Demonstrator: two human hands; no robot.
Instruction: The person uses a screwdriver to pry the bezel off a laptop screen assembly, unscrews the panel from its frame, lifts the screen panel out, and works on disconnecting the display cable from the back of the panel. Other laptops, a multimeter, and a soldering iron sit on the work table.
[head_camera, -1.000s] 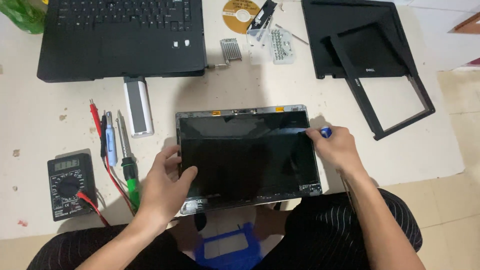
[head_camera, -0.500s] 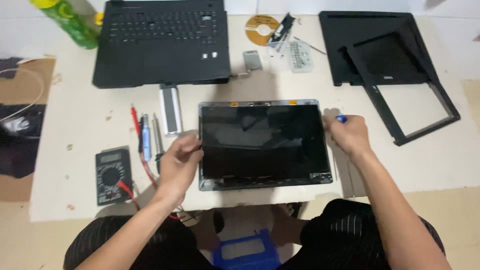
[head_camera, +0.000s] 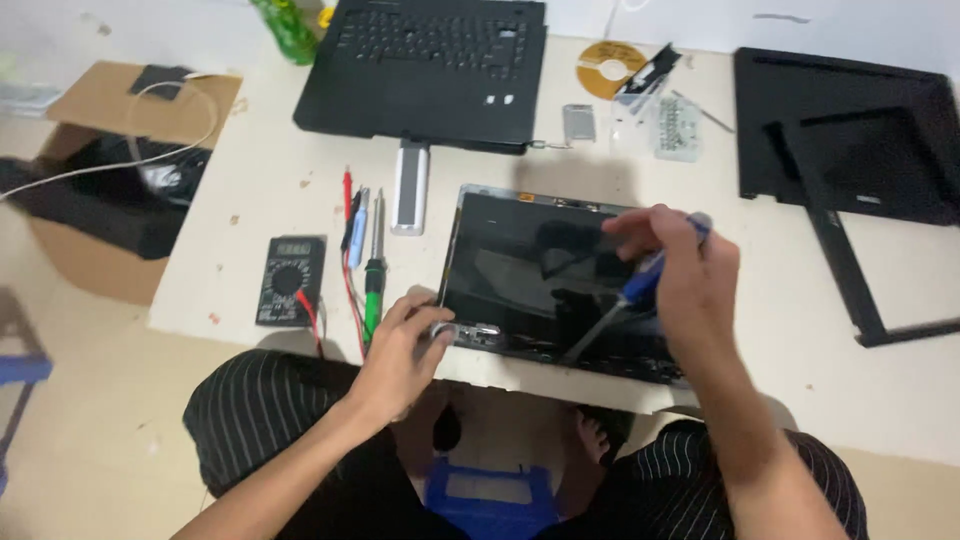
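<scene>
Fingers (head_camera: 655, 228) of the right hand (head_camera: 690, 275) are wrapped around a blue-handled screwdriver (head_camera: 640, 285), and its thin metal tip points down at the near edge of the laptop screen panel (head_camera: 540, 270). The left hand (head_camera: 405, 345) has its fingers pressed on the near left corner of the panel, pinning it down but not wrapped around anything. The panel lies flat on the white surface (head_camera: 250, 200), right in front of the person. It looks like a screw near that bottom edge is being worked on. The next move calls for a steady tip that sits square in the screw, with the other hand keeping the panel from sliding. Just left of the panel lie a green-handled tool (head_camera: 372, 290) and a black meter (head_camera: 290, 280). Farther back sits the black laptop base (head_camera: 430, 60).
</scene>
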